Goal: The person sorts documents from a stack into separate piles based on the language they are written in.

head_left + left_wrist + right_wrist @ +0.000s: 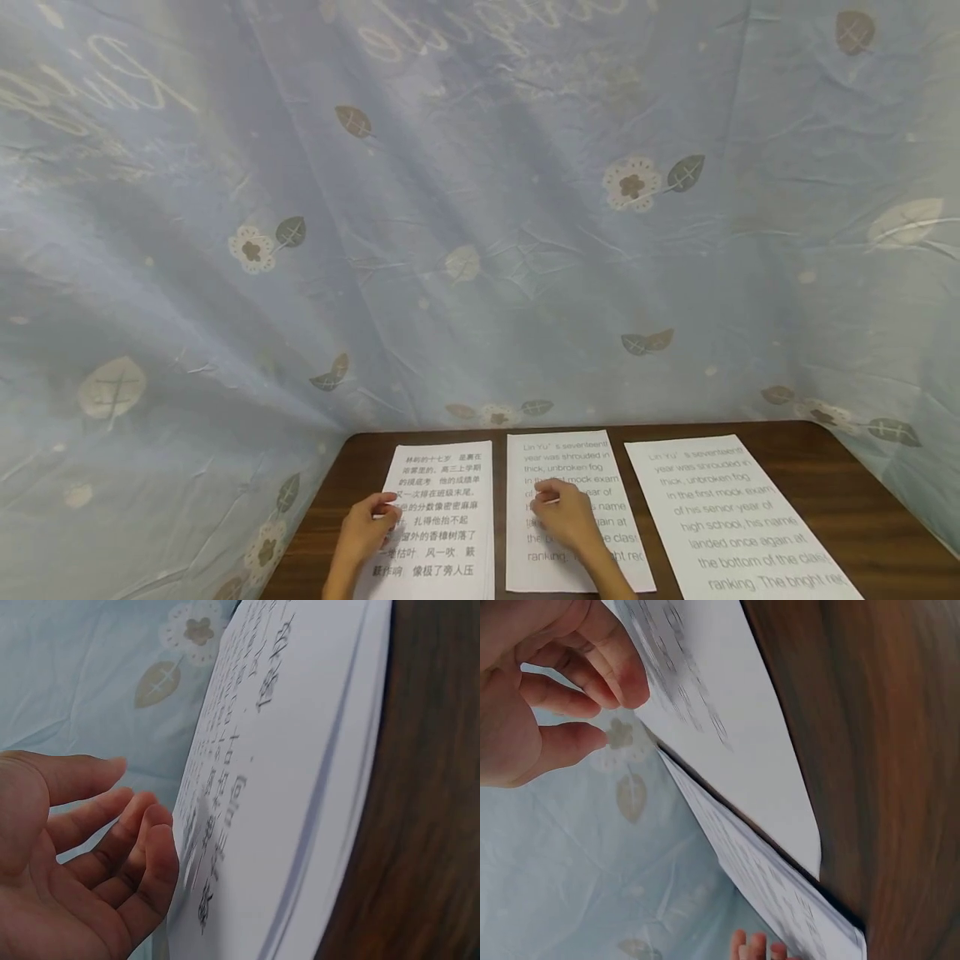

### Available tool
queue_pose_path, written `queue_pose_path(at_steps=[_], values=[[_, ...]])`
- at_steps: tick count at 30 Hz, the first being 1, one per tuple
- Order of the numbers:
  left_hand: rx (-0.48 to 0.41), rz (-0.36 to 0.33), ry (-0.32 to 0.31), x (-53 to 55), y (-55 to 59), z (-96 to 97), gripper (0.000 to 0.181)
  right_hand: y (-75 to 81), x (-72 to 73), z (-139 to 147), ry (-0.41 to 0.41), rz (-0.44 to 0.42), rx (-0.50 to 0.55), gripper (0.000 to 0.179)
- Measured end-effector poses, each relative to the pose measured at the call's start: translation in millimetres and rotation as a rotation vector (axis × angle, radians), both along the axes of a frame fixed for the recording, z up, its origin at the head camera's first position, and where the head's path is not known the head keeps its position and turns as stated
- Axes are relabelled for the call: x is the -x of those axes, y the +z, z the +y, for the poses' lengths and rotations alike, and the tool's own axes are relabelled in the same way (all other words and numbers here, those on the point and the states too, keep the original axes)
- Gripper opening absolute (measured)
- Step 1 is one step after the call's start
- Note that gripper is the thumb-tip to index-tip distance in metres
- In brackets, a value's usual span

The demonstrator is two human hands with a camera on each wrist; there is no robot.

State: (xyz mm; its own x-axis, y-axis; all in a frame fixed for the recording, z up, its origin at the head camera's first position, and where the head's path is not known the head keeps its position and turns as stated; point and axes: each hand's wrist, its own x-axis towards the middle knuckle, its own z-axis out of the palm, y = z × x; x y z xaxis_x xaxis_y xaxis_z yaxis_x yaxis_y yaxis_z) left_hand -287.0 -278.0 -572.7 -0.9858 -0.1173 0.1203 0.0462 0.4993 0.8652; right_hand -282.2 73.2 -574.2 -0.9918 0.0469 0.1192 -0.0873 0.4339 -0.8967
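My left hand point(366, 527) hovers over the left edge of a stack of white paper point(450, 508) printed with large Chinese characters. In the left wrist view, that hand point(97, 862) has loosely curled fingers with nothing between them, and the stack's layered sheets point(300, 787) part slightly along one edge. Over the middle white sheet point(555, 458), which bears English text, is my right hand point(566, 517), hiding some of its lines. The right wrist view shows this hand point(570, 682) with bent fingers and the thumb apart from them, holding nothing.
A third sheet with English text point(727, 508) lies to the right. All the papers rest on a dark brown wooden table point(675, 432) with rounded far corners. A pale blue curtain point(480, 317) with leaf and flower prints hangs behind and at both sides.
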Motion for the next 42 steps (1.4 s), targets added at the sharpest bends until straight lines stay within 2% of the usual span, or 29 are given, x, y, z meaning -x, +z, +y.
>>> queue_pose_path(at_steps=[7, 19, 28, 35, 42], values=[[-0.008, -0.020, 0.010, 3.1, 2.5, 18.3, 0.037, 0.0, -1.8, 29, -0.065, -0.007, -0.029, 0.039], [-0.031, 0.002, -0.032, 6.5, 3.1, 57.3, 0.038, 5.8, -7.2, 61, -0.136, -0.021, -0.077, 0.038], [-0.071, -0.019, -0.078, 9.9, 0.6, 83.7, 0.041, 6.2, -9.8, 86, -0.155, -0.037, -0.077, 0.042], [-0.039, 0.000, -0.131, 9.9, 0.7, 102.8, 0.041, 9.4, -17.5, 102, -0.159, -0.056, -0.091, 0.045], [-0.060, -0.022, -0.160, 11.4, 0.8, 121.8, 0.043, 9.8, -20.4, 119, -0.144, -0.046, -0.120, 0.046]])
